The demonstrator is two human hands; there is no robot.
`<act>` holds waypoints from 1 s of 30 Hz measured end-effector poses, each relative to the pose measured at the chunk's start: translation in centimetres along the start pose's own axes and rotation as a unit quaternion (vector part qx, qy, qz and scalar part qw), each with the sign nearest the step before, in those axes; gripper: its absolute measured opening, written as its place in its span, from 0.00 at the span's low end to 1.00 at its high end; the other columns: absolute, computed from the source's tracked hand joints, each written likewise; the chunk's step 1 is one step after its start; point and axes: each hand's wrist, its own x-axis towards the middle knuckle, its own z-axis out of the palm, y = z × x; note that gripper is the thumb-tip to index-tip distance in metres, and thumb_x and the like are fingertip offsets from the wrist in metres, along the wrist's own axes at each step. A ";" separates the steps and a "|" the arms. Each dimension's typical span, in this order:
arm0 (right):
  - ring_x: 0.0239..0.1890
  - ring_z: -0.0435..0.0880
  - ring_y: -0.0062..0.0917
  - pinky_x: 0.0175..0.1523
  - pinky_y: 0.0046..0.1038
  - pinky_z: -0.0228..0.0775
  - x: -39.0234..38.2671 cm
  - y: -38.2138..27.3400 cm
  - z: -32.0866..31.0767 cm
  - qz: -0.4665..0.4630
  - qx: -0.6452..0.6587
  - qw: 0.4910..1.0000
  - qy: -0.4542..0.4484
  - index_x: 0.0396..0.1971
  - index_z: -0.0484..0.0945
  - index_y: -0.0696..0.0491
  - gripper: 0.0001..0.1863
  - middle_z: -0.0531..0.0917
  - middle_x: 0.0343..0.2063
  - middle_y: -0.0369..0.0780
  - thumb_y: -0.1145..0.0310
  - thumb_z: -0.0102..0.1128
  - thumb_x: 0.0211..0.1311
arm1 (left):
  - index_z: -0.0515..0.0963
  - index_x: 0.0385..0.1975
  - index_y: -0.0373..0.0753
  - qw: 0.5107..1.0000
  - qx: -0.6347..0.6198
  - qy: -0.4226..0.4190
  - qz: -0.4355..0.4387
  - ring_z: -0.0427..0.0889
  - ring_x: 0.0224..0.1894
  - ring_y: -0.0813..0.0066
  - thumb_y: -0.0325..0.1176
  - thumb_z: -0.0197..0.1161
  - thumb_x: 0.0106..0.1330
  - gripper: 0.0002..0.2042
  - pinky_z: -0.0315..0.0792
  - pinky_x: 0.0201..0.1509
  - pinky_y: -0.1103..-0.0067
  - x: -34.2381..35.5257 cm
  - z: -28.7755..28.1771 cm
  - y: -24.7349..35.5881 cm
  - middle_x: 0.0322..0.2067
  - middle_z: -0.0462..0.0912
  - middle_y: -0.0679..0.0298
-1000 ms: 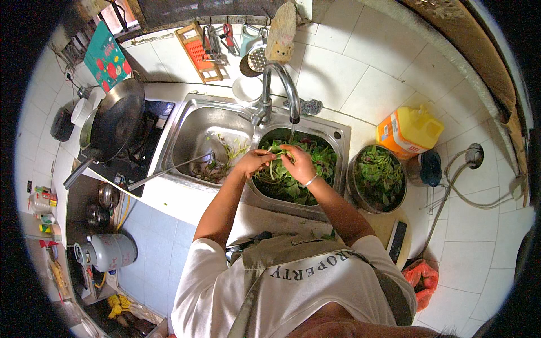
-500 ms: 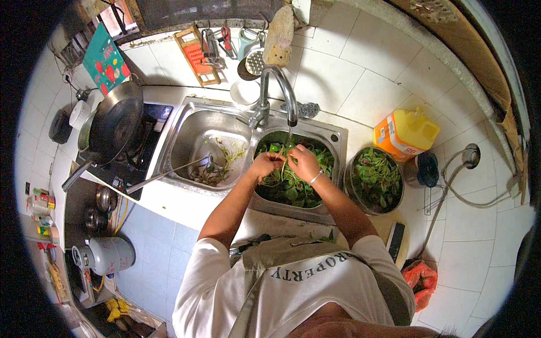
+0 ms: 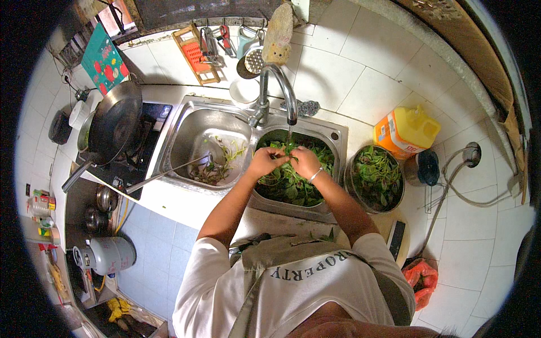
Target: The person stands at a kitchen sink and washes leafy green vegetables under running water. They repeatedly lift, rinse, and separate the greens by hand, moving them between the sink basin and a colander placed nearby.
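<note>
From my end, left to right: dark metal wok (image 3: 115, 124) tilted over the stove, then bare stainless-steel left basin (image 3: 217, 121) with plant scraps. My left hand (image 3: 267, 161) is over the right basin, fingertips clamped on a small green leafy sprig (image 3: 291, 149); my right hand (image 3: 306, 163) meets it, pinching the same sprig, exact contact too small to tell. Loose green leafy stems (image 3: 290, 188) fill that basin below; curved chrome faucet (image 3: 290, 98) just beyond. Right: round metal pot (image 3: 356, 200) of greens, yellow plastic jug (image 3: 420, 127) far side.
</note>
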 end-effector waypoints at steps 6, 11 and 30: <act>0.24 0.72 0.41 0.29 0.39 0.64 0.4 -1.8 -1.1 -0.021 0.063 0.998 0.006 0.21 0.70 0.57 0.07 0.72 0.20 0.47 0.68 0.51 0.44 | 0.76 0.22 0.36 0.993 0.118 -0.016 -0.026 0.69 0.17 0.78 0.37 0.61 0.49 0.10 0.64 0.23 0.78 0.8 -0.3 -0.5 0.15 0.74 0.60; 0.23 0.72 0.39 0.28 0.36 0.64 1.0 -1.3 -1.2 -0.009 0.014 0.999 0.032 0.19 0.72 0.57 0.08 0.73 0.18 0.45 0.67 0.52 0.43 | 0.75 0.22 0.35 0.989 0.143 -0.025 -0.025 0.66 0.17 0.80 0.38 0.60 0.50 0.11 0.62 0.21 0.79 1.4 -0.6 1.3 0.14 0.72 0.62; 0.24 0.75 0.39 0.31 0.32 0.65 1.6 -0.5 -0.1 0.104 0.194 0.975 0.031 0.26 0.73 0.59 0.12 0.75 0.20 0.48 0.65 0.53 0.45 | 0.75 0.24 0.35 0.981 -0.152 0.021 -0.116 0.70 0.21 0.83 0.34 0.58 0.53 0.08 0.64 0.26 0.85 2.3 1.0 0.1 0.19 0.75 0.69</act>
